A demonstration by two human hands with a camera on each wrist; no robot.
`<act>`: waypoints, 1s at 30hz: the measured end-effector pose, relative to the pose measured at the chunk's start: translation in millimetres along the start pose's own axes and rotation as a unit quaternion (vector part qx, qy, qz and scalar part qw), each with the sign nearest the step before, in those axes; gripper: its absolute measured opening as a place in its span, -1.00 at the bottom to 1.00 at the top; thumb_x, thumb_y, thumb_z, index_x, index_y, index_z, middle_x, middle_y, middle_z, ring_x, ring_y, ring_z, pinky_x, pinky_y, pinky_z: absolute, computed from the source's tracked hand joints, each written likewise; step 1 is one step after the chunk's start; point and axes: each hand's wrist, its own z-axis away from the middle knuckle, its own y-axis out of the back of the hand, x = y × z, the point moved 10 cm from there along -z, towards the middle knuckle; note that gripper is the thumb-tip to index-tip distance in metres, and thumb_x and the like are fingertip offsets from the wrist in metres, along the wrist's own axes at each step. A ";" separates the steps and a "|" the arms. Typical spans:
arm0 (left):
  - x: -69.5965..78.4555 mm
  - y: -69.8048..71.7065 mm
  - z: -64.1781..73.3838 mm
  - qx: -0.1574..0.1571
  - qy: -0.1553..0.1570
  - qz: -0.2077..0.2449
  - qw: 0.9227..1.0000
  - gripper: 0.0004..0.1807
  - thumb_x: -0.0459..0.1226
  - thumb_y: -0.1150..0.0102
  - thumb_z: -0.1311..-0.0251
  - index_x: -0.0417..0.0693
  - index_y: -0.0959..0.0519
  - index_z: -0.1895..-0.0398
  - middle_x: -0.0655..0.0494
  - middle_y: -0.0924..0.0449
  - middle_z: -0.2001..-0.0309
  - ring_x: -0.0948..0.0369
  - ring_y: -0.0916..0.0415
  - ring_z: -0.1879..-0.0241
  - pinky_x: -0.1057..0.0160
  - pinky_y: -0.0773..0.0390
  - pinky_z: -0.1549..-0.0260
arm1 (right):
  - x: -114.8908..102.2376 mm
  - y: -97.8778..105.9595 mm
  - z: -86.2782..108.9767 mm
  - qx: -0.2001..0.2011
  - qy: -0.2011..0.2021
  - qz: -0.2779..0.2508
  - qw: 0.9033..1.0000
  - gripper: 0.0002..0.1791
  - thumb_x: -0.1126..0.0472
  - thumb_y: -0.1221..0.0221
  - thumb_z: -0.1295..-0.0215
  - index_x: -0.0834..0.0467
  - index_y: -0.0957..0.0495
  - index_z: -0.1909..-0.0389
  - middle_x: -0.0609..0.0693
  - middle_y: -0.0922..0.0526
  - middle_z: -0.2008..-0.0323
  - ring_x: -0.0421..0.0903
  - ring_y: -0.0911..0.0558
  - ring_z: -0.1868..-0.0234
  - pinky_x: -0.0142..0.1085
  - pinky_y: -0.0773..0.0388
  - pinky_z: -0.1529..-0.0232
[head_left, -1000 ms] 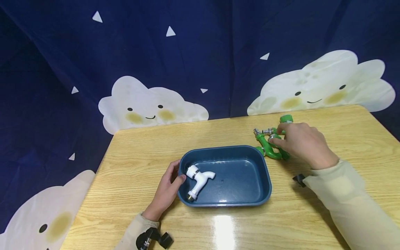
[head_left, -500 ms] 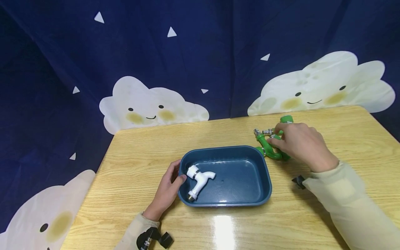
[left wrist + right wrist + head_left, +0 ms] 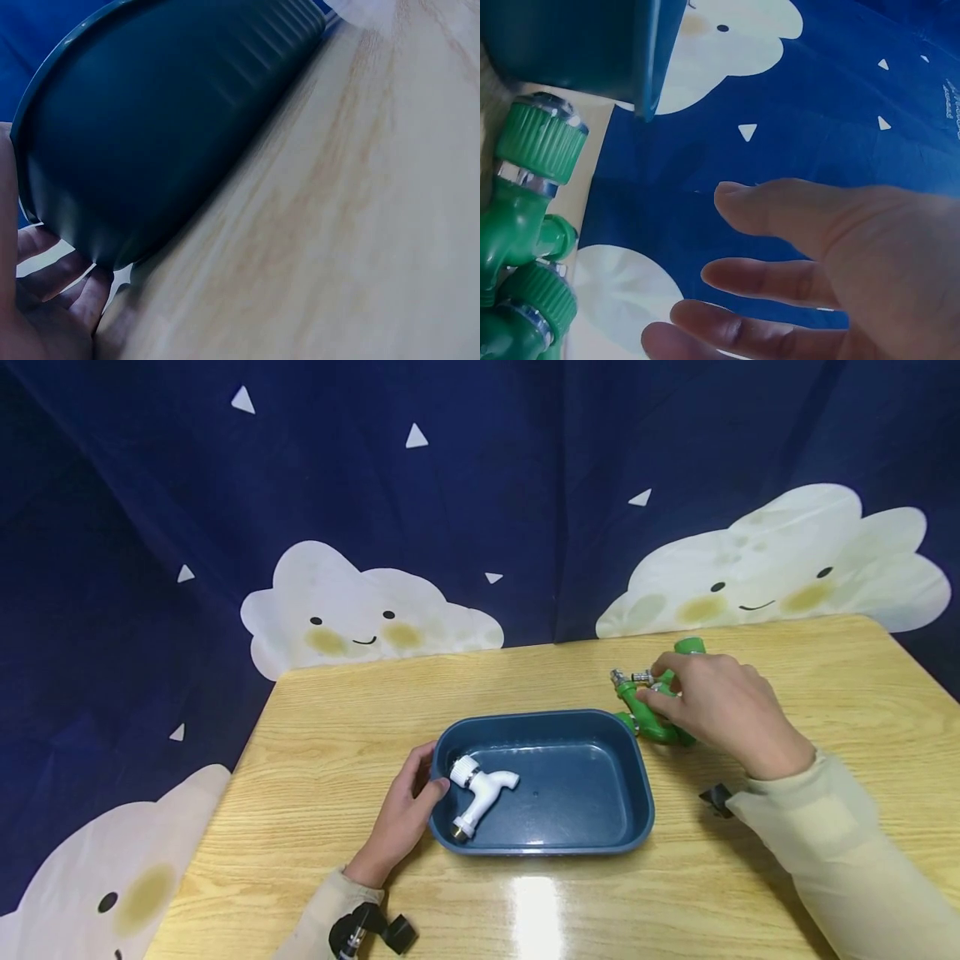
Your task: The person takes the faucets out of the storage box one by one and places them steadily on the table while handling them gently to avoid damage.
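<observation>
A dark blue plastic basin (image 3: 540, 850) stands on the table, and a white faucet (image 3: 483, 789) lies in its left part. My left hand (image 3: 405, 810) grips the basin's left end, thumb at the rim and fingers against the outer wall; the left wrist view shows those fingers (image 3: 56, 281) beside the basin's side. Several green faucets (image 3: 652, 722) with metal ends lie together just past the basin's right end. Over them hovers my right hand (image 3: 731, 706), covering part of them. In the right wrist view its fingers are spread apart and hold nothing, beside the green faucet knobs (image 3: 544, 139).
The wooden table (image 3: 337, 718) extends round the basin, its back edge meeting a dark blue curtain (image 3: 450, 502) with cloud prints. A black wrist mount (image 3: 371, 931) hangs at my left sleeve, another black piece (image 3: 717, 799) at the right.
My right hand has shifted slightly to the left over the green faucets. My left hand, the basin and the white faucet stay as they were.
</observation>
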 end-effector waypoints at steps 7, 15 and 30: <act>-3.0 2.4 0.5 0.004 0.001 -0.003 1.000 -0.47 -0.36 -0.05 -0.40 0.01 -0.41 -0.43 -0.11 -0.55 -0.31 0.01 -0.50 -0.24 0.41 -0.49 -0.16 | -18.6 4.9 2.1 0.026 0.025 0.006 0.999 -0.56 -0.12 -0.26 -0.33 0.13 -0.69 -0.01 0.11 -0.79 0.27 0.06 -0.67 0.38 -0.15 -0.42 0.58; -2.9 -1.5 -1.1 -0.004 0.001 -0.004 1.000 -0.47 -0.36 -0.05 -0.39 -0.01 -0.40 -0.43 -0.11 -0.54 -0.31 0.02 -0.49 -0.23 0.40 -0.47 -0.19 | -35.0 6.4 9.0 0.044 0.054 0.011 0.998 -0.64 -0.08 -0.30 -0.33 0.11 -0.71 0.08 0.06 -0.80 0.31 -0.02 -0.70 0.38 -0.13 -0.46 0.61; -1.4 0.7 -0.8 -0.003 0.002 -0.005 1.000 -0.47 -0.34 -0.05 -0.41 0.03 -0.39 -0.44 -0.08 -0.53 -0.33 0.00 -0.48 -0.26 0.39 -0.46 -0.22 | -84.3 0.4 11.3 0.079 0.117 0.029 0.990 -0.63 -0.03 -0.37 -0.28 0.18 -0.72 0.09 0.09 -0.75 0.32 -0.03 -0.67 0.44 -0.13 -0.51 0.57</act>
